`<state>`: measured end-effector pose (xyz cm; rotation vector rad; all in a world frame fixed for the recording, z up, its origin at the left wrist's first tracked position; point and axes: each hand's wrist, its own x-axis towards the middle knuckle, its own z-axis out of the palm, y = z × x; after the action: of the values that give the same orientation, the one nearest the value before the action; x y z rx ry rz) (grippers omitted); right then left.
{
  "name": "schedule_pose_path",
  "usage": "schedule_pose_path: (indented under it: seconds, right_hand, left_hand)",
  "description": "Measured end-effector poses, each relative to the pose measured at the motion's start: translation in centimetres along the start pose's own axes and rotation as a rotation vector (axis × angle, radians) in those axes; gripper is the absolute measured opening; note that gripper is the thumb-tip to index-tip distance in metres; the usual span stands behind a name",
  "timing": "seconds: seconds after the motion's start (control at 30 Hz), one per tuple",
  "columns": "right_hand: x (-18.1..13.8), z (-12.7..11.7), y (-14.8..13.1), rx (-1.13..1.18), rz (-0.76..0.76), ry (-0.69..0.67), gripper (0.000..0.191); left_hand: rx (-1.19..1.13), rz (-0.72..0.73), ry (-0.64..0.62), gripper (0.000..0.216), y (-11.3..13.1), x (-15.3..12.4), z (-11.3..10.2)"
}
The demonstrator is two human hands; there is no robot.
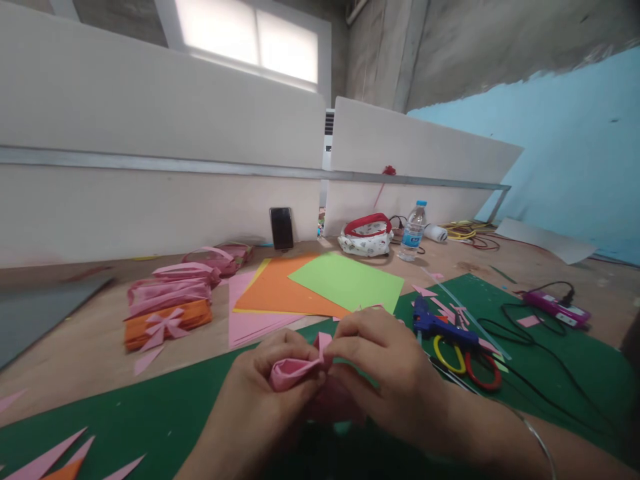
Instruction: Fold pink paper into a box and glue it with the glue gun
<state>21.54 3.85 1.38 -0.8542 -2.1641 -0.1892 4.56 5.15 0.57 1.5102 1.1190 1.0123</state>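
Observation:
Both of my hands meet over the green cutting mat (150, 413) at the near edge of the table. My left hand (265, 387) is closed round a folded pink paper piece (295, 370), pinching its left loop. My right hand (385, 373) pinches the same pink piece at its raised right end, fingers pressed together. More pink paper shows beneath the hands, partly hidden by them.
Green (347, 280), orange (280, 290) and pink paper sheets lie beyond the hands. Finished pink and orange paper boxes (167, 320) sit left. A blue glue gun (435, 323), scissors (470, 363), cables, a water bottle (413, 232), a pouch and a propped phone (281, 228) stand right and back.

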Motion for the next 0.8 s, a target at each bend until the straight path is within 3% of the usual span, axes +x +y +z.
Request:
schedule_pose_path:
  seconds: [0.17, 0.33, 0.43, 0.63, 0.8]
  right_hand:
    - [-0.2, 0.2, -0.3, -0.127, -0.046, 0.013, 0.017]
    - [-0.2, 0.4, -0.5, -0.202, -0.033, 0.011, 0.023]
    - [-0.3, 0.5, -0.5, -0.137, 0.009, 0.026, 0.02]
    - [-0.2, 0.7, -0.2, 0.004, 0.042, 0.052, 0.013]
    - [0.1, 0.6, 0.0, 0.05, -0.045, 0.084, 0.016]
  left_hand:
    - [0.25, 0.145, -0.002, 0.009, -0.1, -0.3, -0.2]
    - [0.303, 0.038, 0.182, 0.006, 0.5, -0.8, 0.5]
    - [0.314, 0.065, 0.237, 0.003, 0.8, -1.0, 0.8]
    - [0.283, 0.217, 0.244, 0.009, 0.4, -1.2, 0.9]
    - [0.279, 0.177, 0.165, 0.007, 0.8, -1.3, 0.9]
